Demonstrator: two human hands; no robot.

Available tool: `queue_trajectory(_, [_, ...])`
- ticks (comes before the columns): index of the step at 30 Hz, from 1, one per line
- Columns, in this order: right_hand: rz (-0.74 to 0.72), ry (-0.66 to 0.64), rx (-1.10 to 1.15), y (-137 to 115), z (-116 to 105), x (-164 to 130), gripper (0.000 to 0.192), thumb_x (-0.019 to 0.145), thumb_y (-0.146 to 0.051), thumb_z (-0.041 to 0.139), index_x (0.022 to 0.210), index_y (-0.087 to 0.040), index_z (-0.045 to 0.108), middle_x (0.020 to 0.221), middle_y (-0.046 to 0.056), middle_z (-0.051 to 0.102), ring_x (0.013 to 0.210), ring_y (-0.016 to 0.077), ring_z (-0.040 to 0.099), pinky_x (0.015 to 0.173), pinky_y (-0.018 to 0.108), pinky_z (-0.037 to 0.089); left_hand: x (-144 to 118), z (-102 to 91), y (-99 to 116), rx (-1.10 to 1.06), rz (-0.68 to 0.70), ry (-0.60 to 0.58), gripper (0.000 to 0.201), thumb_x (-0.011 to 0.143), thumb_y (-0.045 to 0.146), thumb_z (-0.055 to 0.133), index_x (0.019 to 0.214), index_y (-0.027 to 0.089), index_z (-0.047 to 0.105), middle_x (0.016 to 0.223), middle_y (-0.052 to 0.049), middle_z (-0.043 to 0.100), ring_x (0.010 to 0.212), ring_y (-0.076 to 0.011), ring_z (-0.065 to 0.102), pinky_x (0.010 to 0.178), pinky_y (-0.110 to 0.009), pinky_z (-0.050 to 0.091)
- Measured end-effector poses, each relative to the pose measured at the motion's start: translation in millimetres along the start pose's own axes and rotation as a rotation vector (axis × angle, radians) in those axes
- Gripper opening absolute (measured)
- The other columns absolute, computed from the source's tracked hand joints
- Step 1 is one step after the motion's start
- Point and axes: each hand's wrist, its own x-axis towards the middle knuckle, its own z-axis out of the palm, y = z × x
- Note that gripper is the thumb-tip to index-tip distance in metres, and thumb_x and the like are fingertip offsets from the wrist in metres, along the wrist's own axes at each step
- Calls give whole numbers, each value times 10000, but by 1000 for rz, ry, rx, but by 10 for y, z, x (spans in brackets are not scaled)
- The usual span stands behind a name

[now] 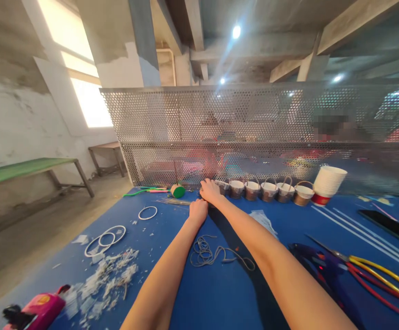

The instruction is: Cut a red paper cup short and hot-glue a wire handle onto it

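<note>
Both my arms stretch to the far side of the blue table. My left hand (198, 211) is closed, its fingers curled beside the tips of a bundle of thin straw-coloured sticks (173, 201); what it holds is hidden. Just beyond it, my right hand (210, 190) bends its fingers down over something dark that I cannot make out. This hand is at the left end of a row of small brown-wrapped cup baskets (252, 190) with hoop handles. A tangled grey cord (204, 254) lies between my forearms.
A perforated metal screen (172, 137) borders the back. Stacked paper cups (329, 183), white strips (364, 231), a phone (391, 227), scissors (348, 259) and a dark blue glue gun (318, 263) lie right. White rings (106, 239), scraps (112, 279) and a pink tool (44, 311) lie left.
</note>
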Motion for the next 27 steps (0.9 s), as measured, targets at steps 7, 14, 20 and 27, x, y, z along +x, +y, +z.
queue_trajectory(7, [-165, -79, 60, -468, 120, 352, 318, 941, -325, 583, 1221, -175, 568, 1239, 89, 583, 1040, 226, 610, 870, 434, 528, -52, -9, 0, -19, 22, 14, 340, 914, 333, 579, 1205, 159, 568, 1213, -96, 599, 1028, -226, 617, 860, -435, 538])
queue_trajectory(14, [-190, -223, 157, -623, 425, 600, 320, 938, -325, 590, 1215, -167, 568, 1208, 86, 596, 1009, 219, 622, 842, 421, 539, -97, -30, 7, -49, 37, 42, 293, 951, 200, 484, 1214, 136, 595, 1233, -128, 635, 1115, -252, 601, 933, -392, 496])
queue_trajectory(20, [-171, -245, 188, -523, 530, 595, 319, 937, -325, 591, 1213, -168, 570, 1214, 86, 594, 1020, 222, 618, 851, 426, 535, -108, -15, -2, -97, 76, 43, 362, 936, 129, 404, 1226, 121, 621, 1266, -154, 646, 1173, -300, 574, 949, -366, 459])
queue_trajectory(27, [-162, -188, 251, -557, 580, 620, 335, 937, -324, 590, 1232, -168, 559, 1231, 90, 585, 1032, 227, 614, 859, 435, 532, -96, 0, -20, -82, 85, 76, 365, 939, 139, 428, 1260, 138, 600, 1299, -147, 624, 1241, -308, 518, 987, -377, 437])
